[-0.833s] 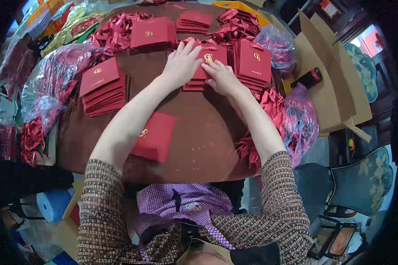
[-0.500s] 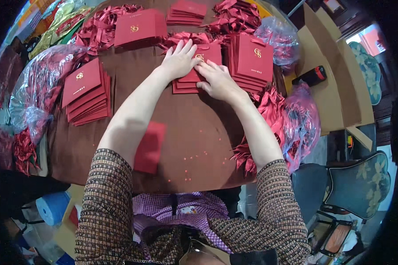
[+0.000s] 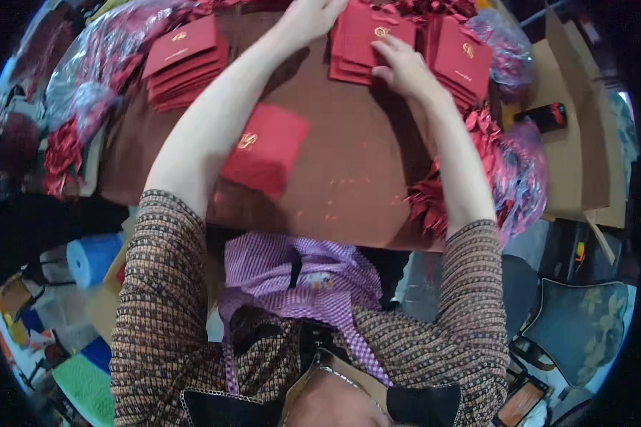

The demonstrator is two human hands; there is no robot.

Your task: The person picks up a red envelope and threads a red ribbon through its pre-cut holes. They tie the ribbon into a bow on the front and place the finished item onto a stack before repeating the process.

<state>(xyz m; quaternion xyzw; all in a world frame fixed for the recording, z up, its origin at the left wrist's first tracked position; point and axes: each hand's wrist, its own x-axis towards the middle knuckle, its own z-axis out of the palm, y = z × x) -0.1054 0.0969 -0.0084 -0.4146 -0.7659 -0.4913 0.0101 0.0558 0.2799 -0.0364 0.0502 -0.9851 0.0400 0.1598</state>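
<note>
One stack of gold-stamped red gift bags, beneath my unclenched right hand; left hand, whose grip I cannot tell, now shifted toward the stack's far-left corner, leaving, I judge, mainly the right to steady it.

On the near side of the hands, the worktop offers an open lane between the forearms, narrowed on its left by a red packet, while a packet stack blocks passage just right of the hands and another stack well left of them.
</note>
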